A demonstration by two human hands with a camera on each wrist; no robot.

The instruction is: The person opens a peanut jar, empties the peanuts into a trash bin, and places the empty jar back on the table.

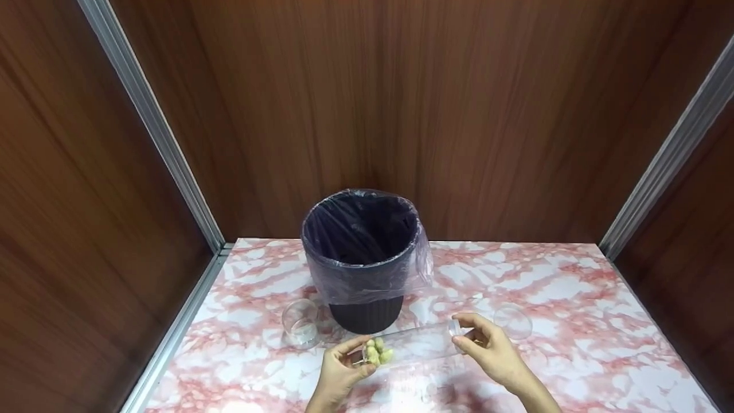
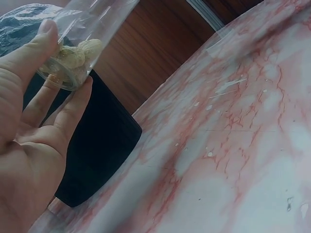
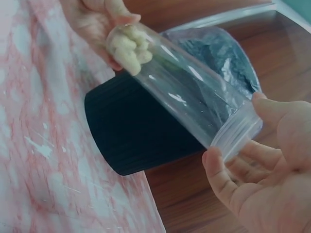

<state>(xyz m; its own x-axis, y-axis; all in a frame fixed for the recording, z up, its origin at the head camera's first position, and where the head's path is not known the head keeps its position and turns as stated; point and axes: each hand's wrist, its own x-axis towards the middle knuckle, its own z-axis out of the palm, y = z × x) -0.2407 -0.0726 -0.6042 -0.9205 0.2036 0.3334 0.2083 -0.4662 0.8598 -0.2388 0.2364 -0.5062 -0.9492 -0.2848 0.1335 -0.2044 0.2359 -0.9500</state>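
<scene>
A long clear plastic jar [image 1: 416,344] lies almost level between both hands, its right end slightly higher. Several pale yellow lumpy pieces [image 3: 129,47], peanut-like in shape, are gathered at its left, bottom end. My left hand [image 1: 339,370] grips that bottom end between thumb and fingers; in the left wrist view the left hand [image 2: 41,102] is seen from the palm side. At the other end is a clear ridged cap [image 3: 237,132], which my right hand [image 1: 487,350] pinches between thumb and fingers. The cap appears to sit on the jar's mouth.
Behind the jar stands a black trash bin [image 1: 367,315] lined with a translucent purple bag [image 1: 367,284]. A clear container [image 1: 301,327] is left of the bin, and a faint clear round item [image 1: 512,321] lies to the right. Wood-grain panels [image 1: 367,103] enclose the marbled table [image 1: 573,355].
</scene>
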